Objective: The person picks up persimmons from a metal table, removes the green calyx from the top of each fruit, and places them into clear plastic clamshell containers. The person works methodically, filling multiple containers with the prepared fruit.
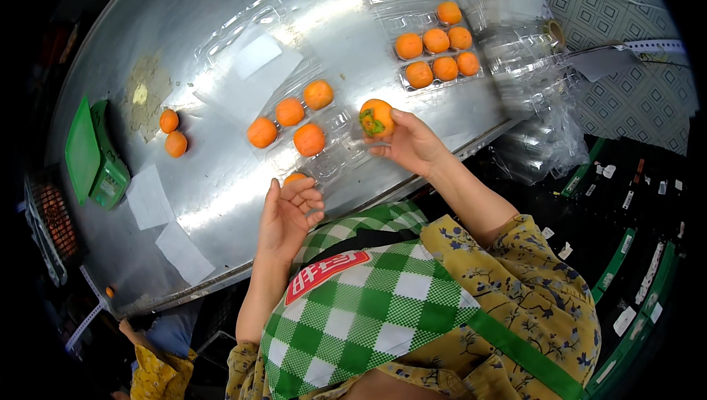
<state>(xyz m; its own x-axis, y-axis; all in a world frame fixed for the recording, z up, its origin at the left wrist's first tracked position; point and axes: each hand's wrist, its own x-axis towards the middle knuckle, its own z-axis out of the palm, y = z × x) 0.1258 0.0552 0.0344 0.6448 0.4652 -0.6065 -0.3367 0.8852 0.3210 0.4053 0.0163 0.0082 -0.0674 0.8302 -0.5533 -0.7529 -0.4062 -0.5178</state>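
My right hand (412, 142) holds an orange persimmon (384, 114) by its side, its green and brown leafy cap turned toward the lower left. Just left of it lies a clear plastic tray (335, 124) with several persimmons (309, 139) in its hollows. My left hand (291, 216) is at the table's near edge, palm partly up and fingers loosely apart. Right behind its fingertips another persimmon (295, 177) shows in part; whether the fingers touch it I cannot tell.
A second clear tray with persimmons (436, 40) stands at the far right, beside stacked plastic trays (530, 68). Two persimmons (175, 144) sit on the metal table (243, 179) at the left, near a green scale (110, 179) and white paper sheets (184, 253). Another person's yellow sleeve (163, 374) is at the lower left.
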